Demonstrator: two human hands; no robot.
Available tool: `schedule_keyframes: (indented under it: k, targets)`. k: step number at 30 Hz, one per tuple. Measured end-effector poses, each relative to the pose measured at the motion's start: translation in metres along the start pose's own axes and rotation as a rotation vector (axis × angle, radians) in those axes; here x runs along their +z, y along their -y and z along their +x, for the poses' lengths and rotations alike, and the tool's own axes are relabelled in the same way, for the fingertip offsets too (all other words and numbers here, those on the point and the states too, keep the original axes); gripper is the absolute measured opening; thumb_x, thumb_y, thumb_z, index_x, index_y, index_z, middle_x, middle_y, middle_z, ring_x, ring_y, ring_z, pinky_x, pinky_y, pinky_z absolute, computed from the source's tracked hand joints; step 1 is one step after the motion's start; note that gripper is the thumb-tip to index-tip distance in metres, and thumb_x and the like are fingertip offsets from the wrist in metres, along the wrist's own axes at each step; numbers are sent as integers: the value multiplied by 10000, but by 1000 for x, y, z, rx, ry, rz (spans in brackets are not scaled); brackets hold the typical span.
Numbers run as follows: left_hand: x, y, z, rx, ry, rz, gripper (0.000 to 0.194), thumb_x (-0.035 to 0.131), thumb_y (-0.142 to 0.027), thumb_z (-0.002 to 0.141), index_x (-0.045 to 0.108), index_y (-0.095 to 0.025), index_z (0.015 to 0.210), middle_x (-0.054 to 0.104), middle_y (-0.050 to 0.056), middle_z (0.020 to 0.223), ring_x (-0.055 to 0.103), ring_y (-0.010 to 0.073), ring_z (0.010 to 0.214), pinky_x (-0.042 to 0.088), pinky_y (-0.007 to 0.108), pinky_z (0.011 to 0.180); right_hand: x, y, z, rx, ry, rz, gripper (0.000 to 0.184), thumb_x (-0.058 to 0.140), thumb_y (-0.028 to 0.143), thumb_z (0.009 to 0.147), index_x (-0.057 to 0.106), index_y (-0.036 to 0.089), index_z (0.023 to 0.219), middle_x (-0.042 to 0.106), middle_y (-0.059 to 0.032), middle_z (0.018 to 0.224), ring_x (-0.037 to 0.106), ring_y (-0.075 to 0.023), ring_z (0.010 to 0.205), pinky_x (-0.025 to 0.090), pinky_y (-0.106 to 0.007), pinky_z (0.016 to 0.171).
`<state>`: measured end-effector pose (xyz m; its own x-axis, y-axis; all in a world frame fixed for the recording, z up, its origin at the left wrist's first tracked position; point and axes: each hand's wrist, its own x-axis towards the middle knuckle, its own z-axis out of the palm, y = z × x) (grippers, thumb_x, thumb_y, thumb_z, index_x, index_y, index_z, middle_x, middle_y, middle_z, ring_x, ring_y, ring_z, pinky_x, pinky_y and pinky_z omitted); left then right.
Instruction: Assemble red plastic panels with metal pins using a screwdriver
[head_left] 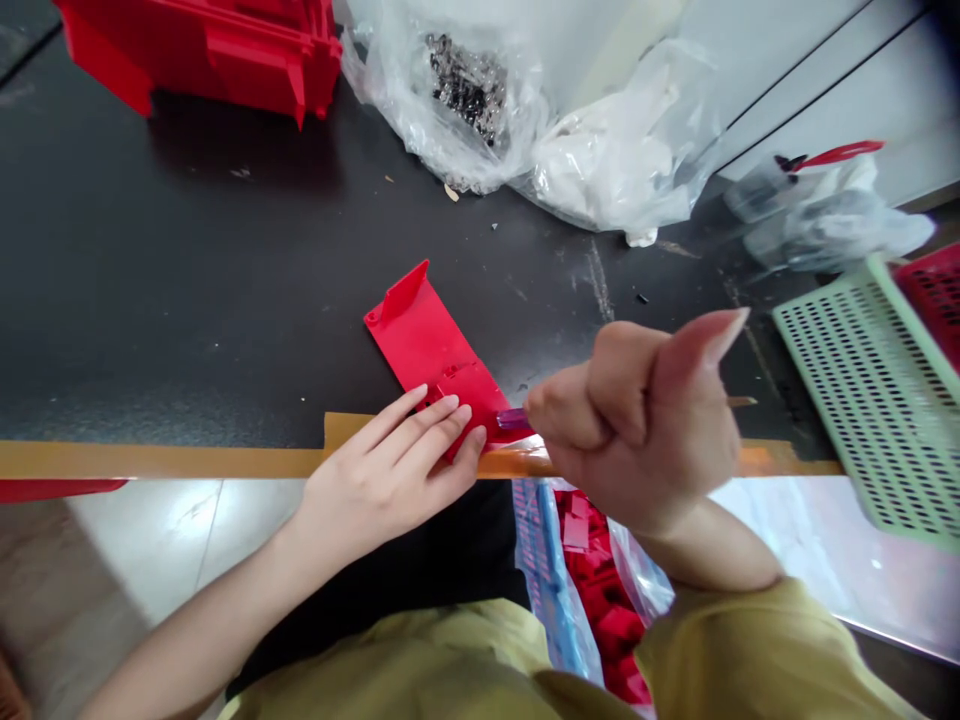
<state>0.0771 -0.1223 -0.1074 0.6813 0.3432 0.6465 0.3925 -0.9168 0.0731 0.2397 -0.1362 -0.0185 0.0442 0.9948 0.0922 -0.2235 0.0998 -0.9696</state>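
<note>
A flat red plastic part (420,335) with a raised tab at its far end lies on the black table (187,290), its near end at the table's front edge. My left hand (390,470) rests on that near end with fingers stretched flat, pressing it down. My right hand (645,420) is closed in a fist around a tool with a purple translucent handle (513,418), whose tip meets the red part just right of my left fingers. A thin stick end (742,402) pokes out behind the fist.
Red plastic bins (217,50) stand at the back left. Clear plastic bags (540,110) with small dark and white parts lie at the back. A green perforated basket (862,390) sits at the right. A bag of red pieces (600,580) rests in my lap.
</note>
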Motion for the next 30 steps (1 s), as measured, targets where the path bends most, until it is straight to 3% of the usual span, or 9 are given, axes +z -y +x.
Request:
schedule_keyframes:
  k: [4,10,16,19,24,30]
  targets:
    - [0,0,0,14,12,3,227,638,-110,885,661,-130,1110,732,76,1082,678,190,1053,524,393,1045,2,-2,0,26,17,-5,606,560,510,908,294,168,484,169,62,431,113,-44,351,119,-257,357]
    - [-2,0,3,6,17,9,175,627,-116,886,675,-155,1050,731,63,1060,679,179,1032,521,380,1046,1,-3,3,41,216,-183,521,424,508,970,346,190,565,280,46,501,235,-77,414,231,-288,428]
    - [-2,1,1,19,12,29,213,543,-64,907,673,-160,1047,734,64,1006,666,180,1062,507,377,1050,5,-13,1,-131,397,-371,452,336,371,1032,324,192,616,310,38,570,303,-80,489,246,-269,467]
    - [-1,1,-1,22,15,15,206,578,-84,899,662,-146,1076,725,79,1066,666,196,1062,514,398,1040,3,-15,3,-114,250,-315,510,388,479,997,339,198,574,291,43,523,283,-81,449,236,-265,433]
    - [1,3,-3,37,23,-1,245,584,-67,893,638,-117,1127,716,87,1112,646,212,1104,517,403,1035,-6,-4,13,-61,-59,30,604,564,532,888,231,199,508,106,76,425,84,-60,351,94,-249,338]
    - [0,2,-4,28,40,9,273,613,-92,884,624,-127,1155,707,92,1130,641,212,1115,508,401,1043,-5,-7,6,-61,-5,63,586,567,503,891,282,191,485,157,70,410,78,-51,351,88,-243,347]
